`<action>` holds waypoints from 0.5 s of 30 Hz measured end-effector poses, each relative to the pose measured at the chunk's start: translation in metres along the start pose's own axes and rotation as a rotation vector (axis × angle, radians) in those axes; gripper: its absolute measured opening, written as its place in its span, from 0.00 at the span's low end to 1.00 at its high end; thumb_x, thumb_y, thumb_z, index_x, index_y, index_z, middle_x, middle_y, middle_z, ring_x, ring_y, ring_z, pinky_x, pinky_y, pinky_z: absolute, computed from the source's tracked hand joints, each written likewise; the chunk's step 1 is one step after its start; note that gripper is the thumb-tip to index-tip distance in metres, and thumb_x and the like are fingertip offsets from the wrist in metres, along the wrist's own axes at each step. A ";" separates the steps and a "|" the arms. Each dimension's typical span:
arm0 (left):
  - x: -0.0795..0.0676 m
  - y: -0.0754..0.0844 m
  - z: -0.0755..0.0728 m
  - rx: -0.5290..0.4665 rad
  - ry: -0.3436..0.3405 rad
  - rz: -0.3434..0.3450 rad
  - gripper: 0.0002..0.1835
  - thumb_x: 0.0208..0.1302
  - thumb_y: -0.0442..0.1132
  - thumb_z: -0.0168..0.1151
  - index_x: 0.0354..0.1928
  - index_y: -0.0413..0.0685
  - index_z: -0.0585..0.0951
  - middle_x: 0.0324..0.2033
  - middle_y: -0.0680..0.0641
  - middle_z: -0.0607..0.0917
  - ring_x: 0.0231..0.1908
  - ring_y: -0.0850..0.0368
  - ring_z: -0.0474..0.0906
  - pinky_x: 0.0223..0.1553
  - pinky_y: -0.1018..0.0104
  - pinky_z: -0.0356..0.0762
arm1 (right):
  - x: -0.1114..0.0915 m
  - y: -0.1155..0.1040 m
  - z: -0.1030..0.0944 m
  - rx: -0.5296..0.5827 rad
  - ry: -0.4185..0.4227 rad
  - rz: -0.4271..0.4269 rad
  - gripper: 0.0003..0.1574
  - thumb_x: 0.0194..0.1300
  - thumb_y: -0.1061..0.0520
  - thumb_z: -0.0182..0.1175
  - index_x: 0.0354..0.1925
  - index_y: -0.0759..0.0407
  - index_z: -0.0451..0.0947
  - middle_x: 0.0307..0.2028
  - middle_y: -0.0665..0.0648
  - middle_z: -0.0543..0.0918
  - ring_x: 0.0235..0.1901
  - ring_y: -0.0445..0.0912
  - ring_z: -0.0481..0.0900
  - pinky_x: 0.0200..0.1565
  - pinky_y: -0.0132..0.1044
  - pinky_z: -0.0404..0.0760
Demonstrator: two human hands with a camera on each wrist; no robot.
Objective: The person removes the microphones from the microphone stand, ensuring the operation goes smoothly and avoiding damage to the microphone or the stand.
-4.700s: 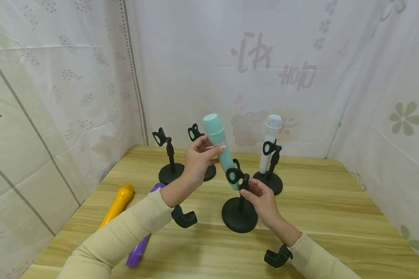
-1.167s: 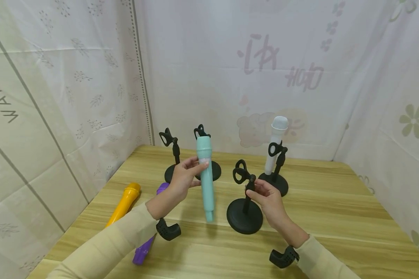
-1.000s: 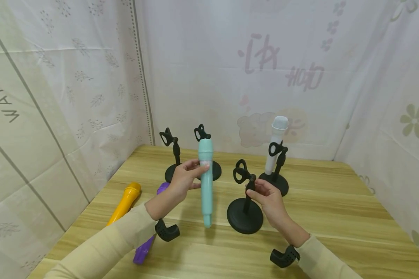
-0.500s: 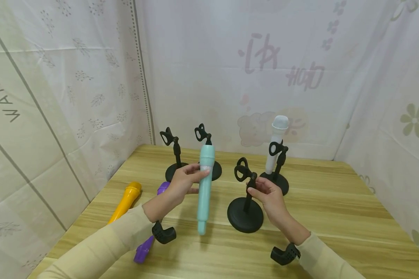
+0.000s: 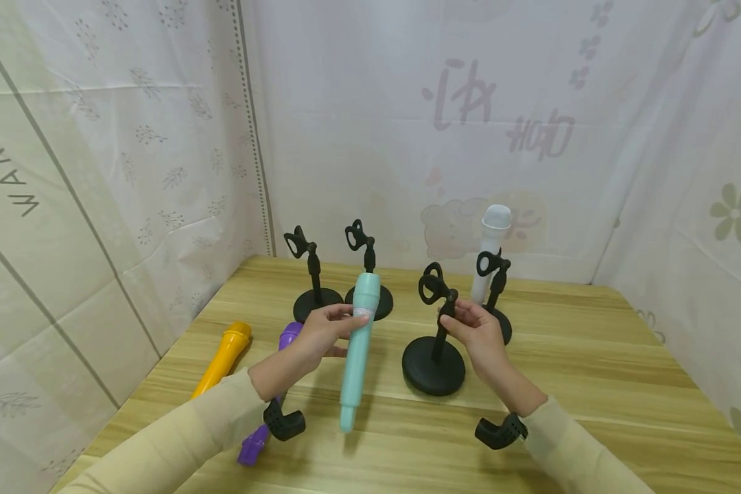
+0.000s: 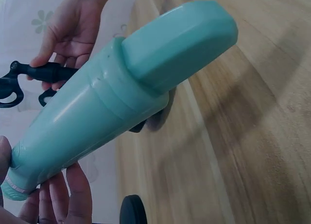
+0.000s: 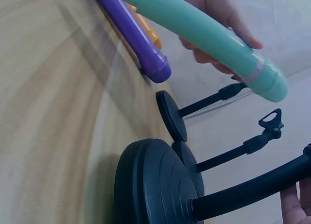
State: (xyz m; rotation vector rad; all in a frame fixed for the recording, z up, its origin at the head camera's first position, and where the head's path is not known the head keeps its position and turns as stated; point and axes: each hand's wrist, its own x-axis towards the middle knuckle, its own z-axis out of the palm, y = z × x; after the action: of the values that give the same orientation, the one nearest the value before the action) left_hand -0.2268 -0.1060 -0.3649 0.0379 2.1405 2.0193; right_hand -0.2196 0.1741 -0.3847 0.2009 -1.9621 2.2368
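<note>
While L hand (image 5: 321,335) grips teal mic (image 5: 357,357), R hand (image 5: 480,337) pinches the near stand (image 5: 433,367) by its upright post, thumb on one side, fingers round the other. L fingers are clamped on the mic just below its head: thumb across the front, other fingertips curled behind, as L wrist cam also shows. Mic's held up off the table (image 5: 593,384), tilted, head end up & away, narrow tail end down toward the person; its shadow falls on the wood. It's L of near stand, apart from it. Near stand has a black round base & an open ring-type clip on top, nothing in the clip; can't tell if its base touches the wood.

Purple mic (image 5: 290,334) lies on the table, partly hidden by L forearm; orange mic (image 5: 222,360) lies just L of it, lower end behind the sleeve (image 5: 160,439).

At back, L rear stand (image 5: 314,266) & mid rear stand (image 5: 370,259) stand side by side, clips w/o mics; teal mic's head overlaps the mid one in head view. R rear stand (image 5: 499,281), partly behind R hand, has white mic (image 5: 495,233) upright at its clip, slightly tilted, head up.

Printed curtains (image 5: 358,103) hang behind & both sides. Black wrist mount (image 5: 284,421) on L wrist, similar one on R.
</note>
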 end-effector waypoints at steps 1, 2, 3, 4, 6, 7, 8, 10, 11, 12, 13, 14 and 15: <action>-0.001 -0.001 0.000 0.003 -0.001 -0.004 0.29 0.59 0.46 0.71 0.60 0.40 0.76 0.44 0.42 0.81 0.38 0.51 0.80 0.36 0.54 0.83 | 0.002 -0.001 0.001 -0.004 0.005 0.002 0.16 0.61 0.66 0.66 0.49 0.59 0.78 0.40 0.51 0.84 0.42 0.43 0.82 0.48 0.37 0.81; -0.001 -0.002 0.000 0.006 -0.001 -0.007 0.29 0.59 0.46 0.71 0.59 0.40 0.76 0.43 0.42 0.82 0.38 0.51 0.81 0.36 0.53 0.83 | 0.004 -0.002 0.002 -0.008 0.011 0.005 0.18 0.61 0.65 0.66 0.50 0.62 0.77 0.40 0.51 0.84 0.42 0.43 0.83 0.48 0.36 0.81; -0.002 -0.004 0.000 0.007 -0.001 -0.012 0.28 0.59 0.46 0.71 0.59 0.40 0.77 0.43 0.42 0.82 0.37 0.51 0.81 0.36 0.52 0.83 | 0.007 -0.003 0.003 -0.008 0.016 0.009 0.19 0.62 0.66 0.66 0.52 0.64 0.76 0.40 0.51 0.84 0.42 0.43 0.83 0.48 0.36 0.81; -0.003 -0.005 0.001 0.009 0.001 -0.017 0.28 0.59 0.46 0.71 0.58 0.40 0.77 0.43 0.42 0.82 0.37 0.50 0.81 0.36 0.52 0.83 | 0.009 -0.003 0.003 -0.008 0.019 0.013 0.21 0.62 0.66 0.66 0.53 0.66 0.75 0.40 0.51 0.83 0.42 0.43 0.83 0.48 0.36 0.81; -0.004 -0.008 0.001 0.013 0.004 -0.027 0.28 0.59 0.46 0.71 0.57 0.40 0.78 0.42 0.42 0.82 0.37 0.50 0.81 0.35 0.51 0.83 | 0.013 -0.005 0.005 -0.006 0.029 0.022 0.24 0.62 0.66 0.65 0.56 0.70 0.73 0.40 0.51 0.83 0.42 0.42 0.83 0.47 0.36 0.81; -0.005 -0.009 0.002 0.013 0.005 -0.032 0.27 0.59 0.46 0.71 0.57 0.40 0.78 0.42 0.42 0.83 0.37 0.50 0.81 0.36 0.51 0.83 | 0.015 -0.006 0.006 -0.005 0.031 0.025 0.25 0.62 0.66 0.65 0.56 0.71 0.72 0.40 0.51 0.83 0.42 0.42 0.83 0.47 0.36 0.81; -0.006 -0.011 0.002 0.015 0.006 -0.037 0.27 0.58 0.46 0.71 0.57 0.40 0.78 0.42 0.43 0.83 0.38 0.50 0.81 0.36 0.50 0.83 | 0.017 -0.007 0.007 -0.004 0.030 0.029 0.26 0.62 0.66 0.65 0.57 0.71 0.71 0.41 0.51 0.82 0.42 0.42 0.83 0.47 0.36 0.81; -0.007 -0.014 0.002 0.017 0.009 -0.046 0.27 0.58 0.47 0.71 0.57 0.40 0.78 0.42 0.43 0.83 0.38 0.49 0.80 0.35 0.50 0.83 | 0.020 -0.009 0.008 -0.002 0.028 0.034 0.26 0.63 0.66 0.65 0.58 0.70 0.71 0.41 0.52 0.82 0.42 0.42 0.83 0.48 0.36 0.80; -0.007 -0.015 0.002 0.016 0.009 -0.049 0.27 0.59 0.47 0.71 0.56 0.40 0.78 0.42 0.43 0.83 0.38 0.49 0.80 0.35 0.50 0.83 | 0.022 -0.010 0.009 0.001 0.026 0.036 0.26 0.63 0.66 0.65 0.58 0.69 0.71 0.41 0.52 0.82 0.42 0.42 0.83 0.48 0.36 0.80; -0.007 -0.016 0.002 0.015 0.010 -0.052 0.27 0.59 0.47 0.71 0.56 0.41 0.78 0.42 0.43 0.83 0.38 0.49 0.80 0.35 0.51 0.83 | 0.024 -0.010 0.009 0.004 0.024 0.039 0.26 0.63 0.65 0.65 0.58 0.68 0.71 0.42 0.52 0.82 0.42 0.42 0.83 0.48 0.36 0.80; -0.007 -0.018 0.001 0.014 0.009 -0.055 0.26 0.59 0.47 0.71 0.56 0.41 0.78 0.42 0.43 0.83 0.38 0.49 0.80 0.35 0.51 0.82 | 0.026 -0.011 0.009 0.004 0.019 0.040 0.26 0.63 0.65 0.65 0.58 0.68 0.72 0.42 0.53 0.81 0.42 0.43 0.83 0.49 0.37 0.80; -0.008 -0.019 0.001 0.013 0.008 -0.059 0.26 0.59 0.47 0.71 0.56 0.41 0.79 0.42 0.43 0.83 0.38 0.49 0.79 0.35 0.51 0.82 | 0.028 -0.012 0.010 0.005 0.016 0.042 0.26 0.63 0.64 0.65 0.58 0.66 0.72 0.42 0.53 0.81 0.43 0.43 0.83 0.49 0.37 0.80; -0.008 -0.020 0.001 0.011 0.005 -0.063 0.25 0.59 0.47 0.71 0.55 0.41 0.79 0.42 0.43 0.83 0.38 0.49 0.79 0.34 0.51 0.82 | 0.030 -0.012 0.010 0.005 0.017 0.042 0.26 0.63 0.64 0.65 0.58 0.66 0.72 0.43 0.53 0.81 0.43 0.43 0.82 0.49 0.37 0.80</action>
State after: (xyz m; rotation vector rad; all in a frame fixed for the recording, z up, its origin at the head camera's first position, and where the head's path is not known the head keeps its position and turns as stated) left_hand -0.2162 -0.1080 -0.3835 -0.0333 2.1284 1.9745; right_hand -0.2464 0.1668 -0.3658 0.1424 -1.9704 2.2619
